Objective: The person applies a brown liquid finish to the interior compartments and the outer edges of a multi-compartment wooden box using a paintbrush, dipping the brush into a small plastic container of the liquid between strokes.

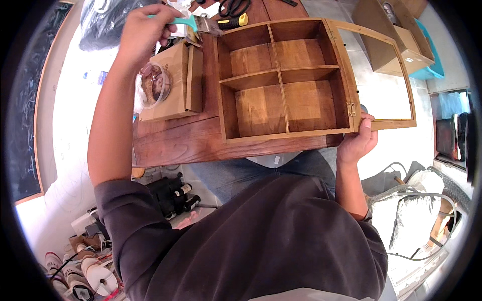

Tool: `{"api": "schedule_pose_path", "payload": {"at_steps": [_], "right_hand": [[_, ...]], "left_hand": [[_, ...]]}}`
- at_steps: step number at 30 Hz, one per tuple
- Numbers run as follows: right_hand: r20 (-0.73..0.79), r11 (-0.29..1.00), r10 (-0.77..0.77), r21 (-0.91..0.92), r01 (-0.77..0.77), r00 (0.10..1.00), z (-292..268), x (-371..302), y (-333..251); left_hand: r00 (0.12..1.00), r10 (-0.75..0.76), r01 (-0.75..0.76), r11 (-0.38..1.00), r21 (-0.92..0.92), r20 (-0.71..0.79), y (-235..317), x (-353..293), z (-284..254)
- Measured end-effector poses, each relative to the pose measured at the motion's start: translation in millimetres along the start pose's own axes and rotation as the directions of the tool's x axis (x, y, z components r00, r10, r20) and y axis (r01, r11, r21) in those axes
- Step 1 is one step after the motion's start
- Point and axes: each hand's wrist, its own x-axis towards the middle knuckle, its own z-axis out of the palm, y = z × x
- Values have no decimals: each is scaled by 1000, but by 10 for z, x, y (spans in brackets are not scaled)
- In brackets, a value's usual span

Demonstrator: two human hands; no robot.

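My left hand (pixel 145 30) is closed round the teal handle of a paintbrush (pixel 188 21). The bristles point right, near the top left corner of a wooden cabinet (pixel 258 113) with four compartments facing up. A hinged door frame (pixel 407 85), with a see-through middle, is swung out past the cabinet's right side. At the lower hinge, my right hand (pixel 359 143) grips the frame's near corner, its thumb on top and the other fingers partly hidden. Left of the cabinet, a clear plastic tub (pixel 155 85) with brownish contents sits on a cardboard box (pixel 175 75).
The cabinet lies on a reddish wooden table (pixel 175 150). Scissors (pixel 235 6) and a yellow-black cutter (pixel 233 22) are at the far edge. Another cardboard box (pixel 376 40) stands beyond the door, by a turquoise bin (pixel 431 55). Shoes (pixel 65 266) lie lower left.
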Motion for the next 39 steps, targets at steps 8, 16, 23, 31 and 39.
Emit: {"api": "schedule_pose_path", "payload": {"at_steps": [8, 16, 23, 31, 39], "right_hand": [[15, 998, 17, 59, -18, 1000, -5, -5, 3], [30, 999, -19, 29, 19, 999, 36, 1, -24], [65, 998, -53, 30, 51, 997, 40, -5, -27], [39, 999, -37, 22, 36, 999, 21, 2, -12], [8, 1000, 0, 23, 0, 1000, -1, 14, 5]], "left_hand": [[991, 134, -111, 869, 482, -13, 316, -20, 241], [963, 263, -254, 842, 476, 49, 835, 4, 811], [957, 292, -255, 843, 474, -4, 649, 73, 379], [979, 174, -204, 776, 597, 108, 608, 53, 637], [963, 265, -267, 894, 360, 55, 1024, 38, 1022]]}}
